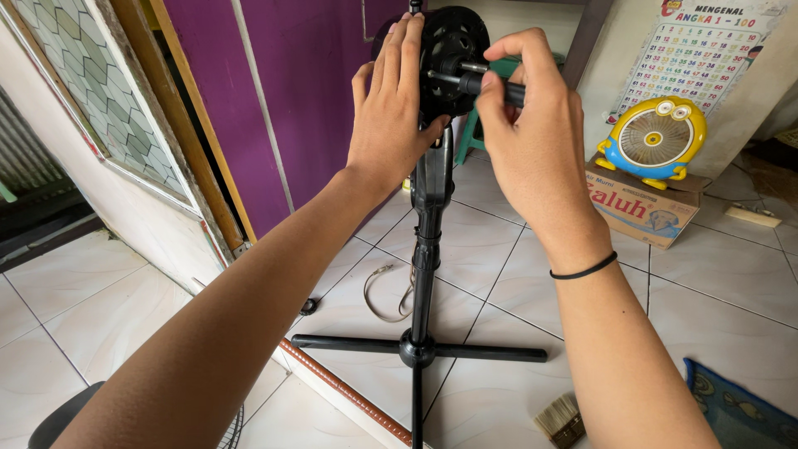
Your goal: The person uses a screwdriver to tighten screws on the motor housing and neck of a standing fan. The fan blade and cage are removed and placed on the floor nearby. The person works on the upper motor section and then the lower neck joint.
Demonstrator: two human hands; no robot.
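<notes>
Fan stand (422,249): upright at centre on the floor (499,249), cross base (416,349) near.
Motor housing (449,58): atop the stand, far centre.
Left hand (391,108): flat against the housing's left side.
Right hand (532,125): right of the housing, fingertips on the shaft (465,79).
Door (291,100): far left, behind the left hand.
Cord (386,291): on the floor, just left of the stand.
Brush (561,420): near, right of the base.
Cardboard box (640,204): far right on the floor; small fan (657,137) on it; wall chart (698,50) behind.
Mat (740,411): near right corner.
</notes>
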